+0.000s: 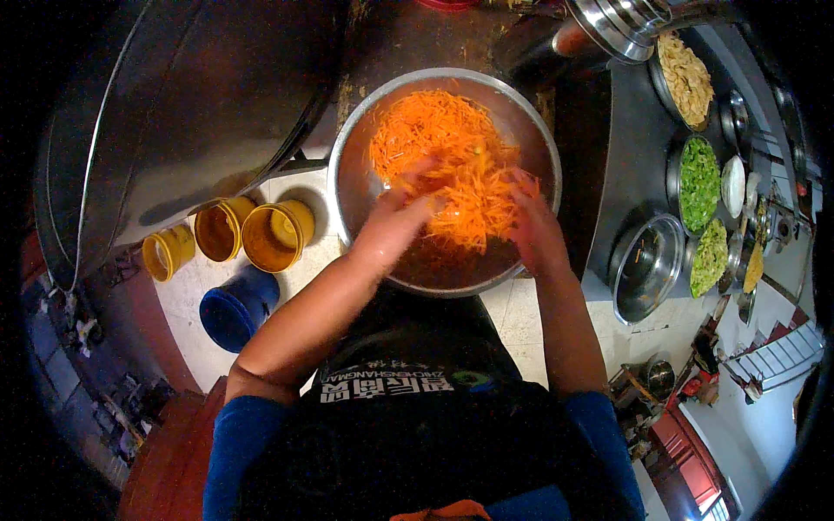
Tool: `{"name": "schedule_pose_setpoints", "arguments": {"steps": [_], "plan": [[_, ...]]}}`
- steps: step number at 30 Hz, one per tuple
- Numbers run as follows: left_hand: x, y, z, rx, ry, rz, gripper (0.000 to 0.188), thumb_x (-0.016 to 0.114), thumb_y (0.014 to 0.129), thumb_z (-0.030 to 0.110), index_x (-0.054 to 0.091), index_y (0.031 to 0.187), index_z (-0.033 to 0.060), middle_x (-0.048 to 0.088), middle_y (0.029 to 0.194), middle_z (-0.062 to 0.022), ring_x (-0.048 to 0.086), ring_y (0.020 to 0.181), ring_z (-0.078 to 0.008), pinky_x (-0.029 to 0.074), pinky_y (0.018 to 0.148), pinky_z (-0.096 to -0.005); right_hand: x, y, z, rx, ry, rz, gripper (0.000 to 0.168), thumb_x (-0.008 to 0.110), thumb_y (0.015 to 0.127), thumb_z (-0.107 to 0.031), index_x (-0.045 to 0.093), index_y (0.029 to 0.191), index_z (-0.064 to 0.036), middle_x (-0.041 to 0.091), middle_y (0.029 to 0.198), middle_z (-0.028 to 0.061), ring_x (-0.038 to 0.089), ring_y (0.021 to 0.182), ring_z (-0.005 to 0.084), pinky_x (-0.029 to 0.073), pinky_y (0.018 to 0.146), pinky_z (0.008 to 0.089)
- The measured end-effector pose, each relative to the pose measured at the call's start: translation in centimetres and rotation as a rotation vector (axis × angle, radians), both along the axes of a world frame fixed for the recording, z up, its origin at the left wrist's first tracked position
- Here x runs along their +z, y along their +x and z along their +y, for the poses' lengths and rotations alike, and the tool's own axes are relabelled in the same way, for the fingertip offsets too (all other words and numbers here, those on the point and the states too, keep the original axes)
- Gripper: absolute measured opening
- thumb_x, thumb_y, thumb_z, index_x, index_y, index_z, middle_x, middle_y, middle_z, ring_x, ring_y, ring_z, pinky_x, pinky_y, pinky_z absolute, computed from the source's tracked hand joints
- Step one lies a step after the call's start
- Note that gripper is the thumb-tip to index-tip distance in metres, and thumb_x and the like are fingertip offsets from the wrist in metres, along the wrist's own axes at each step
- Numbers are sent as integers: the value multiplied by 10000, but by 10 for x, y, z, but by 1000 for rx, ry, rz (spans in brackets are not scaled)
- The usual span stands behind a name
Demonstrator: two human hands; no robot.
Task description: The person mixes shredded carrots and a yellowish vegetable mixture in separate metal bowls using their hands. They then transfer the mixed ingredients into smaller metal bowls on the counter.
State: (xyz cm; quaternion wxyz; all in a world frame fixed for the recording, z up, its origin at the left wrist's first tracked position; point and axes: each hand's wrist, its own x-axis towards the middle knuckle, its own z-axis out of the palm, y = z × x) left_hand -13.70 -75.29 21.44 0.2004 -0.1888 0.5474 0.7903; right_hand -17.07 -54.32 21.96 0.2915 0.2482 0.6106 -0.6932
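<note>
A wide metal basin [417, 279] stands before me, with a heap of shredded carrots [433, 127] in its far part. My left hand [405, 205] reaches in from the left, fingers spread and blurred by motion. From the right comes my right hand [531, 208], its fingers curled into the shreds and also blurred. A loose clump of carrot shreds [479, 208] is held between the two hands, over the near half of the basin. Some fingertips are hidden among the shreds.
Yellow buckets [279, 236] and a blue bucket [238, 309] stand on the tiled floor at left. On the right-hand counter [603, 247] are an oval metal bowl [648, 268], chopped greens [700, 185] and pale slices [684, 78]. Stacked metalware [622, 29] sits at upper right.
</note>
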Motion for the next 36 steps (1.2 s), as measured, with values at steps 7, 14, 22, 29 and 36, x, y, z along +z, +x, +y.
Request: {"name": "schedule_pose_setpoints", "arguments": {"steps": [7,14,22,29,36], "plan": [[-44,31,28,116,328,-741,501,587,832,345,470,1234,70,536,1189,-118,508,1096,-257,426,907,-425,-175,70,-7,-31,-264,-299,495,404,920,-322,334,1327,-49,424,1307,128,444,1174,277,366,991,430],[-13,24,1,-138,-1,-179,498,592,782,45,421,1248,8,523,1195,-110,527,1054,-187,447,869,-301,-58,43,-2,-21,-341,-209,448,403,892,-120,327,1327,-44,420,1310,119,454,1175,256,383,987,407],[8,-1,-26,-165,-397,219,636,576,817,79,276,1377,77,467,1267,-150,459,1155,-202,351,974,-294,-9,-3,18,439,382,311,386,495,871,-88,469,1252,-37,492,1249,117,454,1159,185,381,956,287],[-100,-63,-23,64,49,-313,607,645,811,266,383,1282,-14,541,1168,-147,554,1025,-244,437,888,-354,-119,-56,-11,81,266,186,453,598,840,-222,475,1240,-48,547,1161,94,538,1032,202,416,922,331],[-59,-49,-15,-47,12,-202,413,681,754,148,557,1118,-3,623,1033,-109,605,922,-205,472,827,-331,-59,-32,-15,224,-171,-31,460,631,773,-153,507,1194,-16,573,1117,93,542,1029,208,421,910,346]]}}
